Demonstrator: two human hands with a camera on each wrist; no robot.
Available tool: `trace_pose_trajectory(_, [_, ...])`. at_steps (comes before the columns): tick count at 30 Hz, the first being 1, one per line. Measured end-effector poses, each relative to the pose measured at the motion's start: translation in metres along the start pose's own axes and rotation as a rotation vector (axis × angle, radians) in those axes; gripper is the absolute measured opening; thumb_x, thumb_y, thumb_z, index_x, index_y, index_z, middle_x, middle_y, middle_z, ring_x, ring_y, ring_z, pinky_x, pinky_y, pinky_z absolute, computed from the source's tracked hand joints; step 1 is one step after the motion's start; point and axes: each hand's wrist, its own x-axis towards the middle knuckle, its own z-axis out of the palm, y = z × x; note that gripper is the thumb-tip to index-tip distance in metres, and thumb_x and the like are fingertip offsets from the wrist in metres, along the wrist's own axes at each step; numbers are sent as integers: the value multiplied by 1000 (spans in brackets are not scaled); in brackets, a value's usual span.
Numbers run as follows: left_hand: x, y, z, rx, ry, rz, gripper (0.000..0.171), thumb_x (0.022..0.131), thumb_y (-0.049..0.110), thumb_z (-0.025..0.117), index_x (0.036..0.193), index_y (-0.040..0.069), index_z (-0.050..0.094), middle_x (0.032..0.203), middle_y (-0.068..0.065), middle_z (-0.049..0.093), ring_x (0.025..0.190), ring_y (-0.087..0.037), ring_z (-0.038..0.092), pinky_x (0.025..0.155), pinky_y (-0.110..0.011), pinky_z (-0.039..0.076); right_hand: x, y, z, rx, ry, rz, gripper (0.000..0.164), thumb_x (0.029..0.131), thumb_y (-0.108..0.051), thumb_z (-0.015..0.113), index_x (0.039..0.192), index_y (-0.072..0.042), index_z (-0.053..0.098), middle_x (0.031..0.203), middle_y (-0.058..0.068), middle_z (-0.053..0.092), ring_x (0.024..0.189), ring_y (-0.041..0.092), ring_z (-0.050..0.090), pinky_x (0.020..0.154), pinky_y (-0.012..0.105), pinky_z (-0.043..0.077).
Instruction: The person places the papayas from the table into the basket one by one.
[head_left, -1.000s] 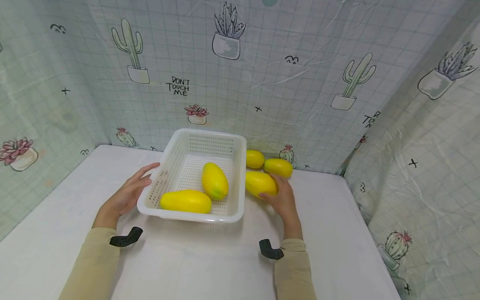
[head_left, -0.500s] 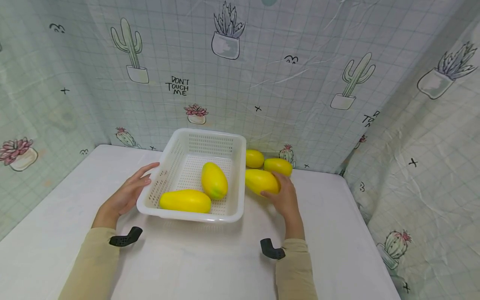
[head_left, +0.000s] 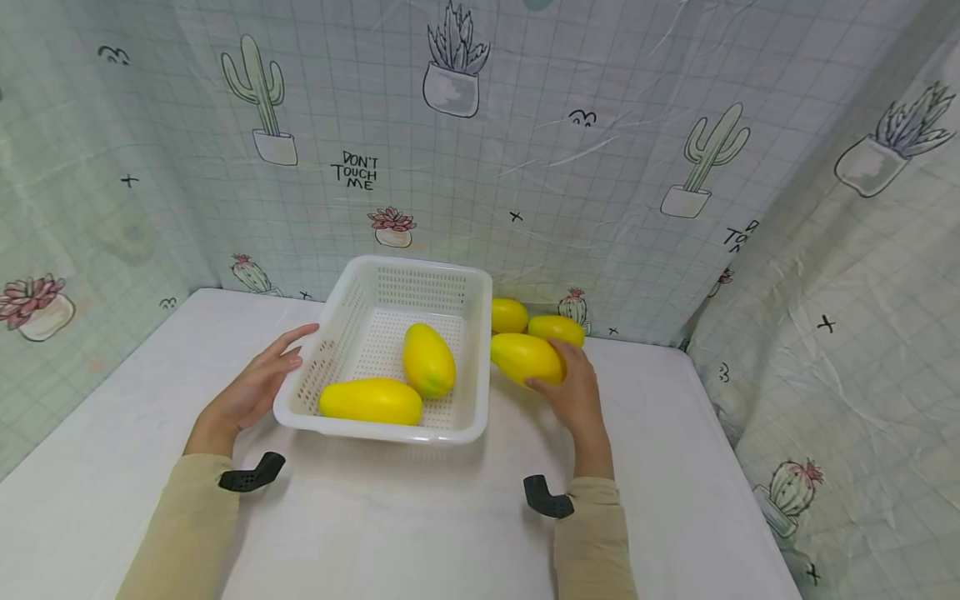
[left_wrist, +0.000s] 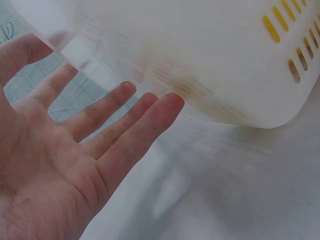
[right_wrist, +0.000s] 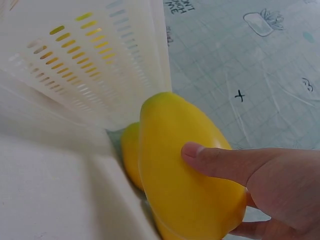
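one yellow fruit (head_left: 527,358), right of the basket (head_left: 420,287), gripped by the right hand (head_left: 576,387); left hand (head_left: 251,385) spread at basket's left; firm thumb (right_wrist: 215,160) should help!

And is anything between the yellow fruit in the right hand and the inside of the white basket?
Yes, the basket's right wall stands between the held fruit and the interior; nothing visible separates the right hand from the fruit.

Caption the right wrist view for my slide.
A right hand grips a yellow fruit beside a white slotted basket.

Yellow fruit (head_left: 525,358) beside white basket (head_left: 420,287)
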Motion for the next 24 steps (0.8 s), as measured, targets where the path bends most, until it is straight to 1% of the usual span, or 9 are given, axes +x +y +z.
trace_pose_trajectory(5, [0,-1,-1,4,-7,6,51,98,25,33,145,35,16,152,-4,17,120,-8,46,91,-39,48,-1,-1,-4,-9,17,-13,71,73,-30,76,135,-20,42,136,7,42,122,29,39,105,49,29])
trace_pose_trajectory(11, [1,-2,-1,22,13,0,51,98,26,34,144,37,18,152,-1,18,119,-7,45,91,-43,47,-2,-3,-10,5,33,-13,71,74,-30,75,135,-21,41,136,7,41,122,28,39,105,49,29])
trace_pose_trajectory(15, [1,-3,-1,32,22,-4,50,98,27,35,144,37,18,152,-1,18,120,-7,45,91,-43,47,-3,-5,-12,9,30,-5,71,74,-31,74,136,-23,40,139,5,40,123,28,38,106,49,28])
trace_pose_trajectory(24, [1,-3,-1,7,11,-4,51,98,26,35,145,36,17,152,-2,18,119,-7,46,90,-38,48,-4,-6,-15,24,37,-24,70,75,-31,74,136,-23,40,141,5,38,127,28,36,106,50,28])
